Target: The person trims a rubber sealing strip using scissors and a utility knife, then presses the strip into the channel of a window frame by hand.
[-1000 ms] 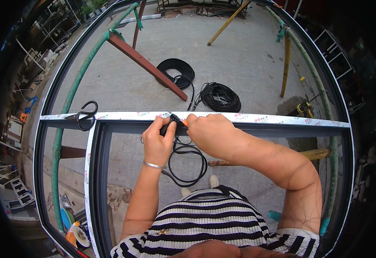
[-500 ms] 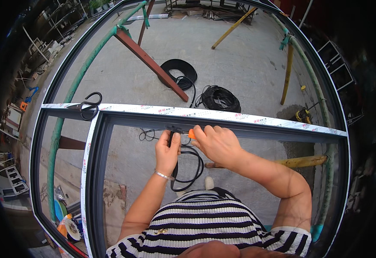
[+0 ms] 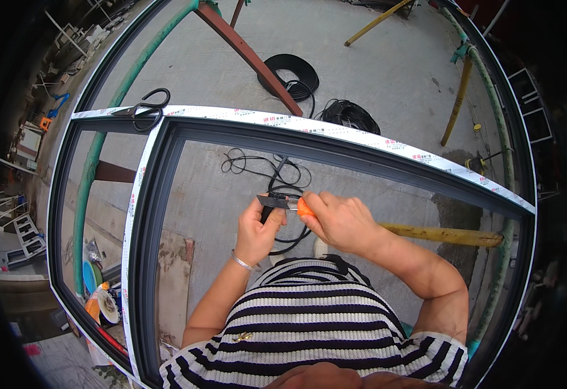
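My left hand [image 3: 257, 232] is closed around the end of a black rubber strip [image 3: 266, 213], whose length hangs in loops down toward the ground. My right hand [image 3: 340, 220] grips the orange handle of a scraper-like tool [image 3: 305, 207]. The tool's short metal shank and flat dark blade lie across the strip, above my left thumb. Both hands are within the opening of a dark window frame [image 3: 244, 137], nearer to me than its crossbar. Black-handled scissors [image 3: 150, 110] rest on the crossbar's left part.
Green pipes [image 3: 89, 194] pass beneath the frame on both sides. Two black coils [image 3: 288, 71] lie on the concrete beyond the crossbar. A red-brown beam [image 3: 248, 55] and a yellow pole [image 3: 442, 235] slant below. Assorted items, including a white spool [image 3: 107, 306], sit at lower left.
My hands have come away from the crossbar toward me, still holding the strip and the tool. The tool's dark blade shows more fully, and the view has tilted down.
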### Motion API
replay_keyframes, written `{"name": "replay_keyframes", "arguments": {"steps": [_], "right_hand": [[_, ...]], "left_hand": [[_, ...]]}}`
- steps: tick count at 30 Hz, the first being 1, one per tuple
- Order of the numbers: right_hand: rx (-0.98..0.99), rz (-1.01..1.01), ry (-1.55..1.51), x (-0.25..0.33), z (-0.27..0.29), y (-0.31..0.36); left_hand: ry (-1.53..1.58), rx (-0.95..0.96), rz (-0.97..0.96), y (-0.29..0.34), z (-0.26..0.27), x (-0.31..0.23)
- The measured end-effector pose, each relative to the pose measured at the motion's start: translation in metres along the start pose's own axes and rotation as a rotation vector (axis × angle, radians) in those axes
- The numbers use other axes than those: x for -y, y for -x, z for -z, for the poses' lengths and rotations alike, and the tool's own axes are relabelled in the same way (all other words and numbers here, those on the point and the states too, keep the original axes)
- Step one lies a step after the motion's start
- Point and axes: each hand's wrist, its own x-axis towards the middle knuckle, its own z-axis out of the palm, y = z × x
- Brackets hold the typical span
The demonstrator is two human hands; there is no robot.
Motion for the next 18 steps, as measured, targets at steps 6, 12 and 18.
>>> {"name": "replay_keyframes", "arguments": {"steps": [6,12,18], "right_hand": [[0.009,0.046,0.078,0.018,-0.005,-0.003],[-0.023,0.086,0.094,0.028,-0.008,0.007],[0.006,0.076,0.1,0.036,-0.009,0.013]], "left_hand": [[0.007,-0.135,-0.081,0.026,0.004,-0.003],[-0.076,-0.207,-0.169,0.046,0.006,0.001],[-0.164,-0.238,-0.192,0.057,0.012,0.0]]}}
